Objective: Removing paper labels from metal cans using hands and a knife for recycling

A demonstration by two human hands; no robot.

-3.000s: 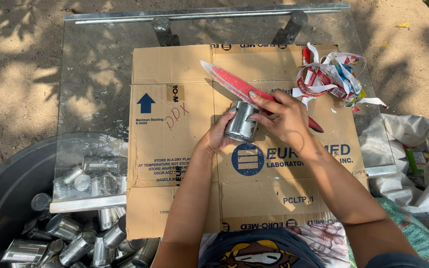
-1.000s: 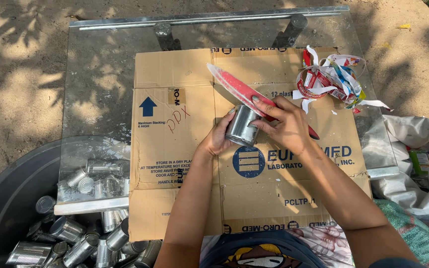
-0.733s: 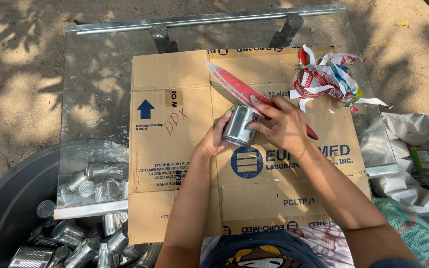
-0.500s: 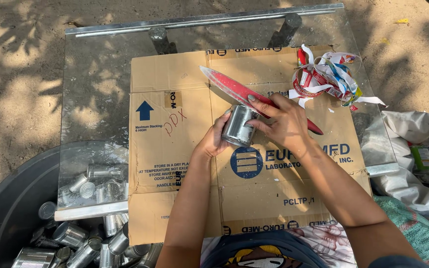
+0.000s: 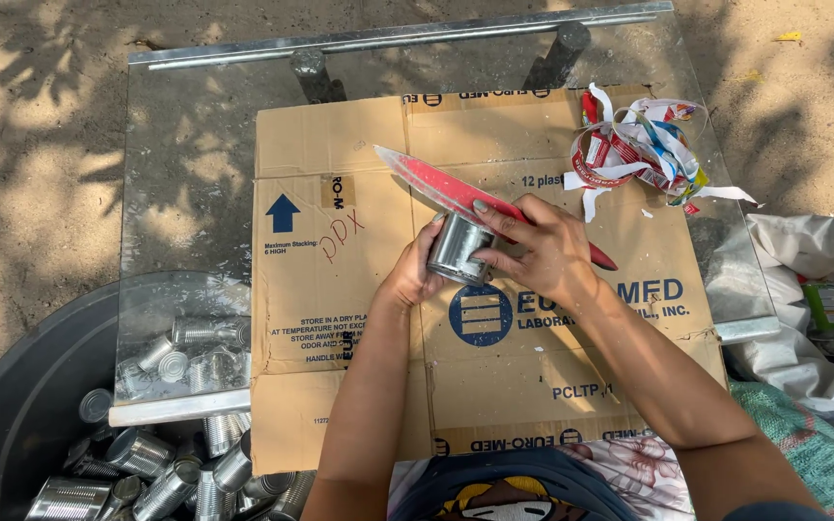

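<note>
The right hand covers the middle of the red label, so only its two ends show. The left hand hides the can's left side. Near left, the tub runs off the frame edge, its cans partly blurred behind the glass table. The white bag is cut off at right.

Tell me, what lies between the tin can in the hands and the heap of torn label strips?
In the head view, the red knife crosses between the tin can and the label strips; otherwise bare cardboard.
</note>
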